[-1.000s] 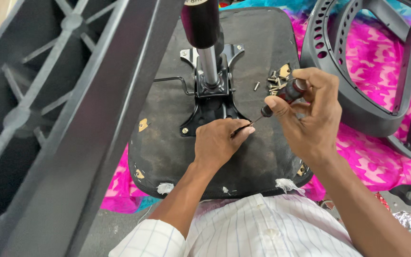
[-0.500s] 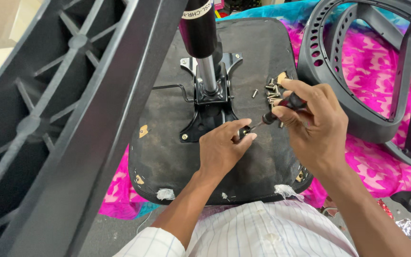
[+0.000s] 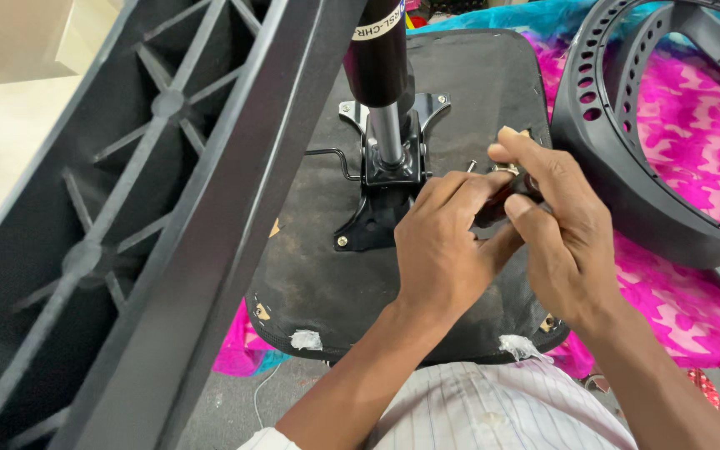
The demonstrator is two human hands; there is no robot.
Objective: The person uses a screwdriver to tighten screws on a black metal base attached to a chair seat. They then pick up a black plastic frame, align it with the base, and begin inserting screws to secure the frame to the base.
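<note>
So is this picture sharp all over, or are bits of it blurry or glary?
Head view: even, soft light; the hands, left and right, and the seat underside look sharp. The black ribbed chair part close to the camera is slightly soft. A mild shine shows on the gas-lift cylinder; shadows are faint.

White label band [image 3: 374, 25] with dark print, round black cylinder [image 3: 377, 62]

The seat underside [image 3: 318, 275] lies centre on a cloth [image 3: 677, 167]. A gas cylinder [image 3: 381, 75] rises from its mechanism plate [image 3: 377, 217]. Chair base [image 3: 127, 233] left, backrest frame [image 3: 627, 183] right.
</note>
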